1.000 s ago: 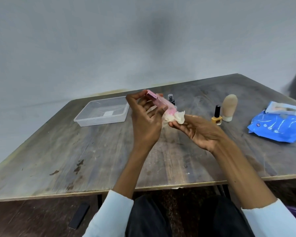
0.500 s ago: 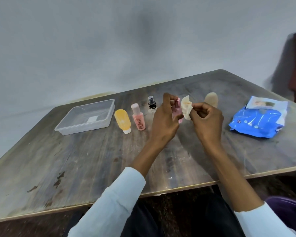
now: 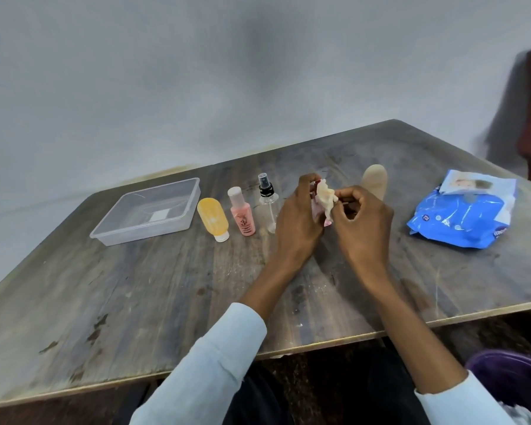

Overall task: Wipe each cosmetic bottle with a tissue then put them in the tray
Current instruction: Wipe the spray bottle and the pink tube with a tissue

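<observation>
I see only slivers of the pink bottle between my left hand and the crumpled tissue. My right hand covers the beige tube's base. The wipes pack's print is unreadable.

Worn, scuffed wooden table; clear glossy plastic tray; tissue seemingly soft paper.

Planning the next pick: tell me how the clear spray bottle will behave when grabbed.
The clear spray bottle looks empty, so probably light. It stands upright, tall and narrow with a black pump on top, so a sideways nudge could tip it toward the pink bottle close beside it. Its smooth plastic may be a bit slippery.
</observation>
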